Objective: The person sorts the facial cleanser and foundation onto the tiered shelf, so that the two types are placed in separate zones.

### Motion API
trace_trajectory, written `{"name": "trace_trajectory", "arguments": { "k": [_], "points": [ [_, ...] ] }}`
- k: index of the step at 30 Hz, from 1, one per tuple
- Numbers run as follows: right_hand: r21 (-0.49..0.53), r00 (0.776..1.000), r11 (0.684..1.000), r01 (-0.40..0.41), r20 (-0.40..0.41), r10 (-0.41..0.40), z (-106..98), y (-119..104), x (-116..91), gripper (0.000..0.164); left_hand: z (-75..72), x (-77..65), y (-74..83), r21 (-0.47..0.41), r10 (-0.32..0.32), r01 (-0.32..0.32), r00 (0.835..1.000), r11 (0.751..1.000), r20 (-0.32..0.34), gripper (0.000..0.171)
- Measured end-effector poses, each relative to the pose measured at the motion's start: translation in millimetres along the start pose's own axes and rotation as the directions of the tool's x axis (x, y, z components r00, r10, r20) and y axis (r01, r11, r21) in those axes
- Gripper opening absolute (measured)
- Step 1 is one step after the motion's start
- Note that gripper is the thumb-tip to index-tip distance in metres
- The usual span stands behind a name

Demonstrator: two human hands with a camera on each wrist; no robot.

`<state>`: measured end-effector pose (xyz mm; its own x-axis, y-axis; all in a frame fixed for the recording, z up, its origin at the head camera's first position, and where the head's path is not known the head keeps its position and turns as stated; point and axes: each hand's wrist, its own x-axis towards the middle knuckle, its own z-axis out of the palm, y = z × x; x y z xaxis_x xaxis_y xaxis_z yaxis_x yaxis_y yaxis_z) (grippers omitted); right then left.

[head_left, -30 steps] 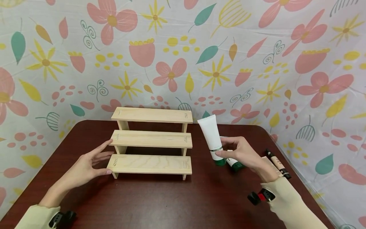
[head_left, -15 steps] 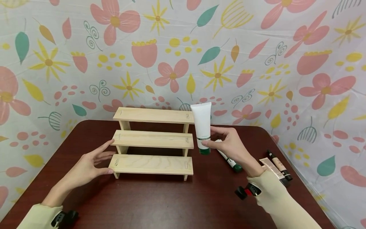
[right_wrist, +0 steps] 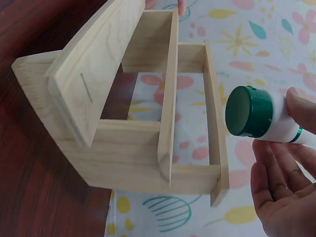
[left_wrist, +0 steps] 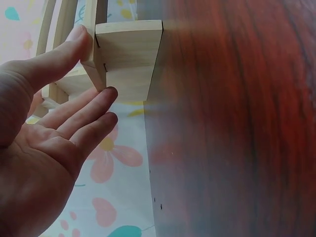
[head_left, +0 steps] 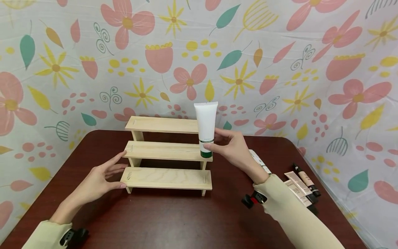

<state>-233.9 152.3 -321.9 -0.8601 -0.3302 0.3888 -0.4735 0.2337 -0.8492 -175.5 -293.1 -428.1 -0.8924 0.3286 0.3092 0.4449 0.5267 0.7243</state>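
Observation:
My right hand pinches a white squeeze tube with a green cap just above its lower end. The tube stands cap-down in the air, overlapping the right end of the top and middle steps of a three-step wooden shelf in the head view. In the right wrist view the green cap points toward the shelf, apart from it. My left hand rests at the shelf's left end, its fingers nearly straight. The left wrist view shows the thumb and fingertips touching the edge of a wooden step.
Another white tube lies on the dark wooden table, partly hidden behind my right forearm. Several beige cosmetic tubes with black caps lie at the table's right edge. A flower-printed cloth hangs behind the table.
My right hand has carried the white squeeze tube left and up, from the table's right side to the shelf's right end, turning it more upright. My left hand keeps its place at the shelf.

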Motion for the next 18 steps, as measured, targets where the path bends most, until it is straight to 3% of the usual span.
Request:
{"name": "trace_trajectory", "arguments": {
  "k": [10,18],
  "points": [
    [0.043,0.998,0.997,0.067,0.003,-0.067,26.3,-5.3,14.9,0.053,3.6,-0.9,-0.8,0.022,-0.014,0.014,1.000,1.000,-0.011,0.108],
    [0.022,0.996,0.997,0.073,-0.055,-0.072,46.9,-12.0,30.4,0.056,4.8,2.2,0.6,0.004,-0.007,0.007,1.000,1.000,-0.002,0.107]
  ]
}}
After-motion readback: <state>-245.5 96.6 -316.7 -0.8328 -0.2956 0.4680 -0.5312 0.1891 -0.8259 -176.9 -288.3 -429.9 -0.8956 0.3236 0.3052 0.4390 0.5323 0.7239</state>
